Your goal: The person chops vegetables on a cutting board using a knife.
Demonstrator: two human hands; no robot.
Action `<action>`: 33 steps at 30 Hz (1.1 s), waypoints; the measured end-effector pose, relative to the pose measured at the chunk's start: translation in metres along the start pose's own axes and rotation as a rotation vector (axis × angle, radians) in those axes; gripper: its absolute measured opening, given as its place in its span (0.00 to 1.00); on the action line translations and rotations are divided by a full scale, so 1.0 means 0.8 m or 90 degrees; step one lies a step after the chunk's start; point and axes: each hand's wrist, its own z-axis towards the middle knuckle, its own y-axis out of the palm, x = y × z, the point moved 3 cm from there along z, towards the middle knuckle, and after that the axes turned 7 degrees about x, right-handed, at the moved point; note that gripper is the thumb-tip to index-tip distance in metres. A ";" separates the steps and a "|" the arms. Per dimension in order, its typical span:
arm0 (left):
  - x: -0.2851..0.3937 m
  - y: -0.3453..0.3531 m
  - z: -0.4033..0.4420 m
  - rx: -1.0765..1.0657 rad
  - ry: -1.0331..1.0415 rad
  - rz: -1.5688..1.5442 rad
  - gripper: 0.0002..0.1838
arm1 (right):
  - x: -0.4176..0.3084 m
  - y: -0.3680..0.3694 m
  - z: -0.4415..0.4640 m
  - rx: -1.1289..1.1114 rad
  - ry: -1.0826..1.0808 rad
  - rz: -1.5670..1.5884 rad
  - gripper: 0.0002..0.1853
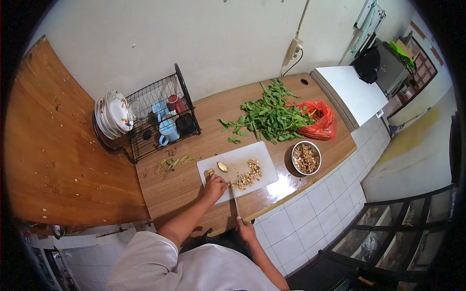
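My left hand [214, 187] rests on the left part of the white cutting board [216, 160], fingers closed on something too small to make out. A knife [235, 202] is held by its handle in my right hand [247, 231], its blade over the board beside my left fingertips. Chopped pale pieces [246, 178] lie in a curved line on the board, right of the blade. One larger cut piece [222, 167] lies above my left hand, and another small piece touches its fingers.
A bowl of chopped food [307, 158] stands right of the board. Behind are leafy greens [272, 114] and a red plastic bag [321, 123]. A dish rack [158, 89] with plates and cups stands back left. Green scraps [169, 165] lie left of the board.
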 end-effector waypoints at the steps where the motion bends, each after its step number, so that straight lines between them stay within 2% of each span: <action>1: -0.003 0.003 -0.002 0.010 0.002 -0.016 0.03 | 0.006 -0.001 -0.003 0.001 0.000 -0.002 0.34; 4: -0.016 0.013 -0.008 -0.003 -0.009 -0.034 0.05 | 0.024 -0.001 -0.007 -0.046 0.048 -0.051 0.38; 6: -0.013 0.008 -0.006 -0.049 -0.050 -0.023 0.08 | 0.021 -0.004 -0.009 -0.051 0.047 -0.044 0.39; 17: -0.023 0.009 0.003 -0.084 -0.041 -0.037 0.08 | 0.022 0.007 0.009 -0.088 0.074 -0.042 0.37; 19: -0.026 0.015 0.003 -0.103 -0.041 -0.030 0.09 | 0.028 0.024 0.030 0.023 -0.098 0.010 0.34; 22: -0.023 0.022 -0.003 -0.089 -0.045 -0.014 0.09 | 0.011 0.030 0.038 0.061 -0.098 -0.100 0.33; 24: -0.012 0.007 -0.001 -0.034 -0.078 -0.030 0.04 | 0.047 0.039 0.037 0.054 -0.110 -0.070 0.33; 26: -0.006 -0.003 -0.001 -0.026 -0.038 -0.011 0.06 | 0.044 0.033 0.040 0.048 -0.129 -0.045 0.32; 29: -0.002 -0.001 -0.009 -0.030 -0.015 0.001 0.07 | 0.027 0.015 0.017 0.030 -0.044 -0.114 0.32; 31: 0.001 -0.005 -0.011 -0.031 -0.055 -0.007 0.08 | 0.022 0.019 0.029 0.109 -0.161 -0.058 0.33; 32: 0.001 -0.008 -0.009 -0.029 -0.054 -0.005 0.08 | 0.026 0.016 0.032 0.110 -0.163 -0.057 0.33; 33: -0.003 -0.008 -0.007 -0.038 -0.068 -0.021 0.08 | 0.019 0.008 0.026 0.046 -0.094 -0.038 0.34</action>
